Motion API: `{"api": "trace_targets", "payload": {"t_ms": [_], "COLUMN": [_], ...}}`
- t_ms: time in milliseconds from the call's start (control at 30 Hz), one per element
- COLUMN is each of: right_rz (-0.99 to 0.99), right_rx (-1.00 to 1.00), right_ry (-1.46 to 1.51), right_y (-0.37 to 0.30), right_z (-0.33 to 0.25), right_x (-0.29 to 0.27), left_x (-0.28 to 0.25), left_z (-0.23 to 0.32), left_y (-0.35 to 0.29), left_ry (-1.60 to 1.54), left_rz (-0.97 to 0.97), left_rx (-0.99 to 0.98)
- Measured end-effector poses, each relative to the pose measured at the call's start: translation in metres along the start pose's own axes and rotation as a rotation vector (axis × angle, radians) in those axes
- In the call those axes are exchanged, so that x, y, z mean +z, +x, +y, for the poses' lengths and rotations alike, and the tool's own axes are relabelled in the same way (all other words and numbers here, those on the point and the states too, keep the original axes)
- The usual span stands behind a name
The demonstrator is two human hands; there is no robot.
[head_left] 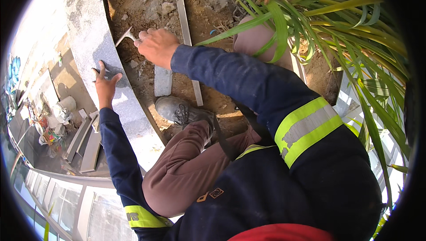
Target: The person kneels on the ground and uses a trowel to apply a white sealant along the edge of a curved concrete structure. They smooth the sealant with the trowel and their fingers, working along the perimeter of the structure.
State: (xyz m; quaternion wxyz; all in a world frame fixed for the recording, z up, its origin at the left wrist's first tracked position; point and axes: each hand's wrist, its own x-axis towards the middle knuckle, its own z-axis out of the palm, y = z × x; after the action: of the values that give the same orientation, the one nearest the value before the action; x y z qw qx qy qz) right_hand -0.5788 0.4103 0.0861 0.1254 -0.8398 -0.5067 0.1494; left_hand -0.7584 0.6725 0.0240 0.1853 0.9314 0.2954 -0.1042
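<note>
My right hand (158,47) is wrapped around a hammer (126,35) with a slim, pointed metal head. Its handle is mostly hidden inside my fist. The head is at the inner edge of a long speckled grey stone slab (95,28); whether they touch, I cannot tell. On the slab's top rests my left hand (106,83), fingers spread, holding nothing. Brown soil with stones (146,1) lies beside the slab. A short grey stone piece (163,81) sits in the soil below my right hand.
A long thin strip (186,28) lies across the soil, near my dark shoe (177,110). Long-leaved plants (346,32) crowd the right side. Left of and below the slab's level are a white bucket (68,104), bags (49,130) and several long planks (92,150).
</note>
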Motion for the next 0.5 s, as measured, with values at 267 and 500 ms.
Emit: {"api": "trace_targets", "payload": {"t_ms": [267,500], "right_rz": [0.019,-0.024], "right_rx": [0.435,0.374], "right_ry": [0.265,0.437], "right_y": [0.027,0.05], "right_z": [0.046,0.05], "right_x": [-0.002,0.024], "left_x": [-0.002,-0.003], "left_z": [0.002,-0.002], "left_y": [0.001,-0.001], "left_ry": [-0.071,-0.043], "left_rz": [-0.009,-0.03], "left_rx": [0.002,-0.025]}}
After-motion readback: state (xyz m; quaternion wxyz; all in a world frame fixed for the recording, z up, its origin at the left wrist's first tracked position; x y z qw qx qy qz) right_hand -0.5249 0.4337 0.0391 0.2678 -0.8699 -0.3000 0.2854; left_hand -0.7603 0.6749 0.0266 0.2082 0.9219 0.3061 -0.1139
